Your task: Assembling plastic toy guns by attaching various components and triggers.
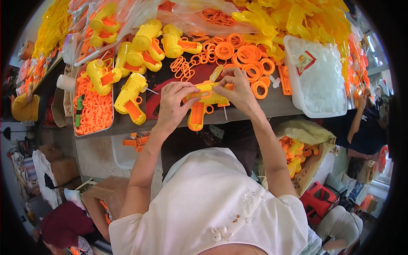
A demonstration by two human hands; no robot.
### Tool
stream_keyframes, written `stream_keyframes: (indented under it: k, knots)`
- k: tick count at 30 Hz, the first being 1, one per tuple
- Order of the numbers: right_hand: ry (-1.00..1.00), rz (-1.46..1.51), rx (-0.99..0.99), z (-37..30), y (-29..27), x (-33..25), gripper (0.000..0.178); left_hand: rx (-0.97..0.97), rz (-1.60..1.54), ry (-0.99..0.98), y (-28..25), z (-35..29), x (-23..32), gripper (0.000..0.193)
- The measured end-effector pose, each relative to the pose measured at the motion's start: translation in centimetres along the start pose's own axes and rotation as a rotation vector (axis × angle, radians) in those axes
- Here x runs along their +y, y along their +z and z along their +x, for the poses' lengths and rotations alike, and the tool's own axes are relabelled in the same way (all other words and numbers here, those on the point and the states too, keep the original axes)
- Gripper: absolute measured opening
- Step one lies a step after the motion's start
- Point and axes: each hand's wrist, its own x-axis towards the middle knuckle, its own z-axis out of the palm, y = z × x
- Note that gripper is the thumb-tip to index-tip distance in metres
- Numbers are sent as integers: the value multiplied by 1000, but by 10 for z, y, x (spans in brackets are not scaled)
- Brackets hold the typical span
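Observation:
A yellow toy gun (pixel 196 115) with an orange grip panel hangs over the table's front edge, grip downward. My left hand (pixel 173 102) is closed on its left end, thumb and fingertips pinching beside an orange piece on top. My right hand (pixel 239 93) is closed on the other end, near an orange ring; the fingers partly hide what lies between them. A thin pale rod sticks down below the gun by my right hand. Just beyond, orange rings (pixel 224 50) lie scattered. Another yellow toy gun (pixel 131 98) rests left of my left hand.
A tray of small orange parts (pixel 94 111) stands at the left, a white tub of translucent pieces (pixel 321 85) at the right. Yellow parts (pixel 297 19) are heaped at the back. An open sack (pixel 312 132) holds toy parts below the table. Other people work at both sides.

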Motion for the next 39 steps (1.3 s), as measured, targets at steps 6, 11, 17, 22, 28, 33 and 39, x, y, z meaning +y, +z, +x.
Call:
stream_keyframes:
  k: [6, 11, 17, 22, 28, 33, 39]
  knots:
    - [-127, -204, 45, -5, 4, -14, 19, 26, -82, -39, 5, -7, -5, 24]
    - [-519, -373, -44, -15, -5, -18, 29, 26, -370, -215, 9, -16, -7, 27]
    - [-544, -363, -100, -19, 10, -28, 26, 8, -472, -261, 11, -17, -9, 27]
    - [-227, -43, 6, -7, -3, -13, 24, 8, -464, -281, 11, -17, -4, 26]
    - [-147, -39, -119, -10, 3, -6, 20, 85, -363, -202, 11, -13, -3, 24]
    - [-102, 148, -148, -5, -1, -3, 25, 108, -18, 185, 17, -18, -11, 31]
    - [-29, 95, -268, 9, 1, 1, 33, 126, 18, 183, 23, -22, -12, 31]
